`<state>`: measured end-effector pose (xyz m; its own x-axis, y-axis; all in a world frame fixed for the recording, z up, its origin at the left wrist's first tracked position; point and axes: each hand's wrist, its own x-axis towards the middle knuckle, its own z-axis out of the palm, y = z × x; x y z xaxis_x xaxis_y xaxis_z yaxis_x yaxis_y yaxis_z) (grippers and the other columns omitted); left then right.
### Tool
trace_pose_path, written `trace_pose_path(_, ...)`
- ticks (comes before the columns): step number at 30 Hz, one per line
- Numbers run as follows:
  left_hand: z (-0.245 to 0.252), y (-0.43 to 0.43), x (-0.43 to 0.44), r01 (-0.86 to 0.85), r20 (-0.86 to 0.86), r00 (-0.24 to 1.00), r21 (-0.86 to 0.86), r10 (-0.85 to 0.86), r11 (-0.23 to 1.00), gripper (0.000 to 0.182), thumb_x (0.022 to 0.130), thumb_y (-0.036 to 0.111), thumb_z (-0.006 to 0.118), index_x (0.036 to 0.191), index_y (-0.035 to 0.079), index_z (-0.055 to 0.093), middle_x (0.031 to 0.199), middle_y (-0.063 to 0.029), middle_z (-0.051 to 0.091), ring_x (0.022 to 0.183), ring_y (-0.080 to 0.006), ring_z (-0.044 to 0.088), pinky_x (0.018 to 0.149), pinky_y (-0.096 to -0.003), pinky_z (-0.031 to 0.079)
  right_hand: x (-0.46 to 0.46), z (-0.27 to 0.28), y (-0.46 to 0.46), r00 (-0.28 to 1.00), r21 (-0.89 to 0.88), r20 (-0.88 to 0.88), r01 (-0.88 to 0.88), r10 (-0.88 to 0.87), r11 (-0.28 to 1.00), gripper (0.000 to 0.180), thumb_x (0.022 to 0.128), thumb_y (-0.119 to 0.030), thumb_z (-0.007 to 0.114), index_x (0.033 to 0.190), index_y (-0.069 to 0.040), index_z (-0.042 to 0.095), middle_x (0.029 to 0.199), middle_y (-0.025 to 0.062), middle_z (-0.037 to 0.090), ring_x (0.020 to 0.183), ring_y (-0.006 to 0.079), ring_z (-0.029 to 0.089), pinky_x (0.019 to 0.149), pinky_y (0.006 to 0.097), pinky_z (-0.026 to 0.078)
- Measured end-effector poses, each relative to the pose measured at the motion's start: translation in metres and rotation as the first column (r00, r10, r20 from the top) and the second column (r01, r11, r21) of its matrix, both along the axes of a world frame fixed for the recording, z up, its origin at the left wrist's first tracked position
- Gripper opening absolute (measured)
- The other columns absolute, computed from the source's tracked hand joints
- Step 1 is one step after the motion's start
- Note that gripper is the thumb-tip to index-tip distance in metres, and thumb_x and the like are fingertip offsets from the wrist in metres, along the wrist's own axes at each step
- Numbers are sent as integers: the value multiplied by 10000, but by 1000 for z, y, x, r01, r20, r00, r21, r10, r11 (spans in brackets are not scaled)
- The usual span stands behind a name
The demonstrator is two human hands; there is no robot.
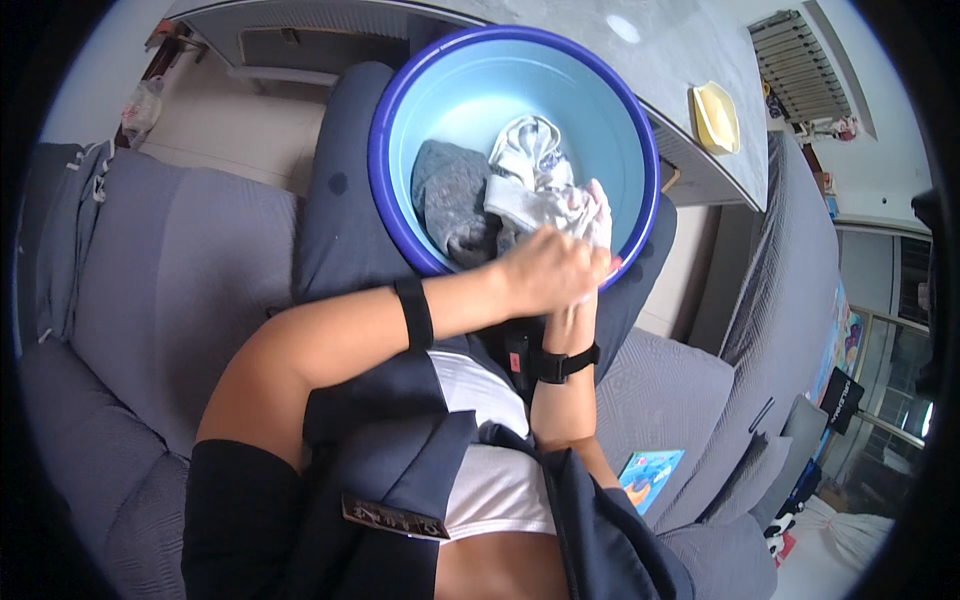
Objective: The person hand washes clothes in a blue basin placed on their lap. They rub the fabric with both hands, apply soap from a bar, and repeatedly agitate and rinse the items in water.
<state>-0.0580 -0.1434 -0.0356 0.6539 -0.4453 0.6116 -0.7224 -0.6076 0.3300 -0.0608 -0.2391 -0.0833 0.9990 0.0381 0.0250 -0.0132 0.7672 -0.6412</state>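
A light blue plastic basin with a dark blue rim [384, 176] rests across my thighs. Over its near right rim, my left hand [551, 270] is curled into a blurred fist on a white patterned cloth [529, 206]. The cloth bunches forward from the fist into the basin. My right hand [574, 311] comes up beneath the left one; only its wrist end shows plainly, with the fingers hidden by the left fist and the cloth. Beside the white cloth, a dark grey cloth [454, 195] lies crumpled against the basin's left wall. Both forearms wear black straps.
A marble-look table [697, 45] borders the basin's far side, with a yellow plastic container [716, 118] near its corner. Grey quilted sofa covers [210, 300] surround me. A colourful book [649, 476] lies on the seat at right. A plastic bag [141, 109] hangs far left.
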Motion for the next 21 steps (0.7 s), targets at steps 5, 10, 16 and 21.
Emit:
trace_pose_path(5, -9, 3, 20, -139, -51, 989, 7, 139, 990, 339, 994, 211, 476, 716, 43, 575, 492, -64, 564, 425, -159, 614, 376, -278, 498, -2, 11, 4, 982, 224, -144, -85, 119, 971, 390, 1007, -263, 435, 1319, -36, 487, 1089, 67, 644, 973, 182, 636, 860, 341, 509)
trace_pose_path(10, -11, 5, 25, -178, 63, 982, -12, 179, 984, 279, 963, 197, 507, 757, 34, 600, 601, -119, 614, 547, -170, 650, 465, -303, 519, -8, 12, 13, 983, 32, -161, 100, -94, 995, 432, 1016, -273, 432, 1380, -40, 436, 1189, 91, 612, 1033, 174, 610, 883, 330, 496)
trace_pose_path(16, 20, -2, 7, 132, -3, 991, 0, -132, 991, 248, 899, 166, 581, 728, -11, 614, 505, -153, 593, 471, -231, 656, 409, -330, 519, -2, -2, 3, 943, 151, 312, -164, 111, 975, 469, 1021, -356, 409, 1401, -82, 397, 1226, 94, 573, 1084, 182, 572, 889, 316, 486)
trace_pose_path(21, 15, -2, 18, -127, -169, 978, 4, 126, 992, 259, 938, 178, 549, 732, 26, 589, 467, -51, 535, 412, -176, 595, 375, -292, 478, -8, 12, 7, 938, 140, -343, -8, 56, 990, 331, 1033, -381, 409, 1213, -143, 550, 1081, 32, 617, 997, 164, 607, 857, 306, 507)
